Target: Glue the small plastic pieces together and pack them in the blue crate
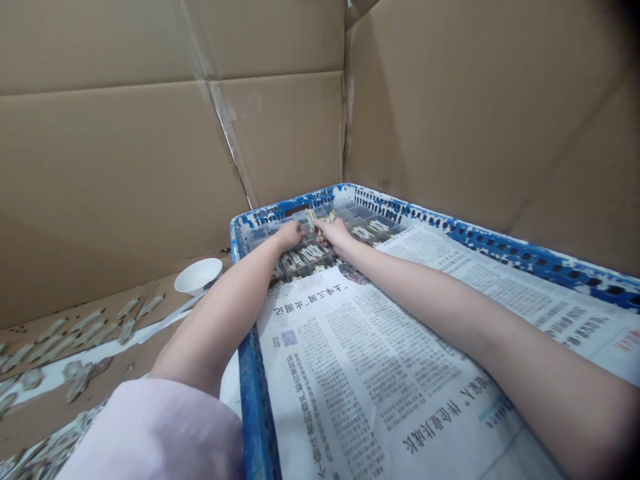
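My right hand (336, 235) is closed on a few small flat pale pieces with yellowish edges (311, 218), which stick out past its fingers. Just to its left, my left hand (290, 235) hangs over the compartments with its fingers curled; what they hold, if anything, is hidden. Both hands are at the far end of a worn blue plastic crate (260, 407). Under them lies a divided tray (357, 212) of dark-looking cells. Ornate pale-and-gold pieces (313, 253) fill several of these cells, and similar pieces (379, 226) sit to the right.
Printed newspaper (345, 373) covers the near part of the crate. Left of the crate stands a white bowl (199, 275), with many flat pale pieces (90, 327) spread over cardboard. Tall cardboard walls (280, 133) rise behind and to the right.
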`<action>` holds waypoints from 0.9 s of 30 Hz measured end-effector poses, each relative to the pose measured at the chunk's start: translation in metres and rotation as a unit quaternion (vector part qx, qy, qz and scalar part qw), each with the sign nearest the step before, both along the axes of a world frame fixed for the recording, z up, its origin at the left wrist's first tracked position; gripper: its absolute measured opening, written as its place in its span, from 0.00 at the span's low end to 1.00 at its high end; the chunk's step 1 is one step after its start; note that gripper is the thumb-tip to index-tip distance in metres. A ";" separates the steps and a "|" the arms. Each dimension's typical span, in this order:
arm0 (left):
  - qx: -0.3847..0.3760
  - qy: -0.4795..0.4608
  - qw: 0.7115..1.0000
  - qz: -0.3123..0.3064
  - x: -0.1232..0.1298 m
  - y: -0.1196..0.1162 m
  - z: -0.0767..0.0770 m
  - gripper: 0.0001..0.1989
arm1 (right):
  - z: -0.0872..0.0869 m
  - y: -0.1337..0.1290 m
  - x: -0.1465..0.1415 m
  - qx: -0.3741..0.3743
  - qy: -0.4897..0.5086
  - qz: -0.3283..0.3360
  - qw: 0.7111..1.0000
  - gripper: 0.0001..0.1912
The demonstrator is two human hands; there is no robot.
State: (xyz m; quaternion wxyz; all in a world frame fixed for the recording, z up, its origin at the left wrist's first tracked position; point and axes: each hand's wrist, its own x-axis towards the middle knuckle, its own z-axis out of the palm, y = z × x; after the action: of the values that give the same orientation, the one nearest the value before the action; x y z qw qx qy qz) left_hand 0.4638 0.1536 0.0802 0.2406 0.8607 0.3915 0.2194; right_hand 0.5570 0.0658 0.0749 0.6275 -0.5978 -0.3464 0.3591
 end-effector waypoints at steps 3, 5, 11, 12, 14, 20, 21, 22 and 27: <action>0.012 0.058 0.998 -0.015 0.000 0.000 0.000 0.09 | 0.000 0.000 0.000 0.001 -0.005 -0.002 1.000 0.04; 0.023 0.103 0.994 -0.022 0.001 0.000 0.001 0.06 | -0.001 0.000 0.000 0.001 -0.010 -0.001 1.000 0.04; 0.105 0.228 0.967 -0.036 -0.003 0.000 0.004 0.06 | -0.001 -0.001 -0.001 -0.003 -0.037 0.001 0.999 0.04; 0.117 0.242 0.962 -0.043 -0.004 0.000 0.004 0.07 | -0.001 -0.001 -0.002 -0.005 -0.042 -0.001 0.999 0.04; 0.134 0.266 0.952 -0.063 -0.006 0.001 0.005 0.08 | -0.001 -0.001 -0.003 -0.010 -0.052 -0.003 0.999 0.05; 0.167 0.308 0.930 -0.113 -0.007 -0.001 0.006 0.13 | -0.001 -0.003 -0.004 -0.022 -0.083 -0.009 0.996 0.06; 0.169 0.314 0.927 -0.115 -0.006 -0.002 0.006 0.14 | -0.001 -0.003 -0.004 -0.024 -0.087 -0.010 0.996 0.06; 0.171 0.319 0.925 -0.114 -0.006 -0.004 0.007 0.15 | -0.001 -0.002 -0.004 -0.027 -0.090 -0.010 0.996 0.06; 0.195 0.338 0.917 -0.082 -0.007 -0.009 0.012 0.13 | 0.000 -0.003 -0.004 -0.039 -0.101 -0.008 0.994 0.07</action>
State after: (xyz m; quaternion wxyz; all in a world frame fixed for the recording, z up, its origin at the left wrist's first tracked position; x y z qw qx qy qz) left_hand 0.4569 0.1447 0.0924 -0.0618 0.9425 0.3268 -0.0334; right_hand 0.5534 0.0632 0.0748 0.5685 -0.6574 -0.3892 0.3052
